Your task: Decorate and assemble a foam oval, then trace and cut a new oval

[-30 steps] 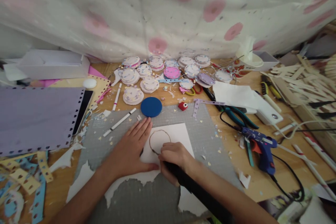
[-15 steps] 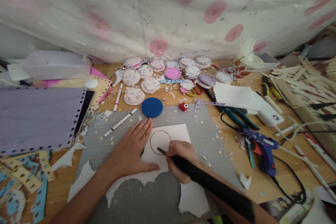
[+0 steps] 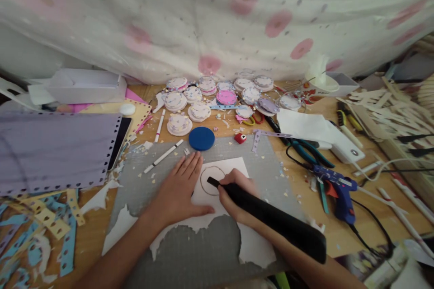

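Observation:
My left hand lies flat with fingers stretched over the left side of a white sheet. A brownish circle outline is marked on that sheet, whose lower edge is torn and ragged. My right hand is closed around a thick black pen-shaped tool. Its flat dark tip points into the circle; whether it touches the sheet I cannot tell. Just beyond my left fingertips rests a blue round disc. Everything here lies on a grey cutting mat.
Several decorated white discs stand at the back. Two white markers lie left of the disc. A blue glue gun with its cord and teal-handled pliers are on the right. Purple paper and coloured scraps lie left.
The view has shifted slightly, so the table appears farther right. The tool in my right hand has turned, its tip now higher within the circle. My left hand stays flat on the sheet.

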The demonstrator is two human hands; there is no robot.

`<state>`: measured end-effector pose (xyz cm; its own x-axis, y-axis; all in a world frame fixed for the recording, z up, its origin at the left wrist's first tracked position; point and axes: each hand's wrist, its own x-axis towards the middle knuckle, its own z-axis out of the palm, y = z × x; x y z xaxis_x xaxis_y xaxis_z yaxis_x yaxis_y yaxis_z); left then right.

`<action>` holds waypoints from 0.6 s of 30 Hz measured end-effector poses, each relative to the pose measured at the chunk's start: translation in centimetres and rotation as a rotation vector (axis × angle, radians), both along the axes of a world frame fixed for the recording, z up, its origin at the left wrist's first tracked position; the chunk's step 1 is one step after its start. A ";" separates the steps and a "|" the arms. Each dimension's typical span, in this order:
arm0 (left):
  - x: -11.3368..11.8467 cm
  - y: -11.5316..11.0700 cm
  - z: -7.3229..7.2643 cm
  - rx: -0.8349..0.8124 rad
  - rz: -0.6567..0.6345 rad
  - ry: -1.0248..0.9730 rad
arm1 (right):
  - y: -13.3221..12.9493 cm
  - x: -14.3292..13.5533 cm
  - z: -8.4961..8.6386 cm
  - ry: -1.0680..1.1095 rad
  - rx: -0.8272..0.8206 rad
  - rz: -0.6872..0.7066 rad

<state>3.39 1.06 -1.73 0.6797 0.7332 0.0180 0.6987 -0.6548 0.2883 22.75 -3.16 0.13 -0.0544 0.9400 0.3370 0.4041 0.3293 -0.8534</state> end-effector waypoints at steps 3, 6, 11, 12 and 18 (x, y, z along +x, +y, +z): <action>0.0 -0.1 0.0 -0.007 0.000 -0.002 | -0.3 -0.8 -0.5 -0.053 0.033 0.069; 0.0 -0.1 0.1 -0.015 -0.004 0.006 | -0.4 -1.2 -1.3 -0.079 0.044 0.093; 0.1 -0.2 0.5 -0.039 0.009 0.004 | -0.4 -1.4 -2.1 -0.090 0.039 0.144; 0.1 -0.2 0.6 -0.043 0.008 0.006 | -0.4 -1.4 -2.1 -0.100 0.036 0.157; 0.0 -0.2 0.5 -0.047 -0.004 0.006 | -0.4 -1.6 -1.8 -0.214 0.034 0.264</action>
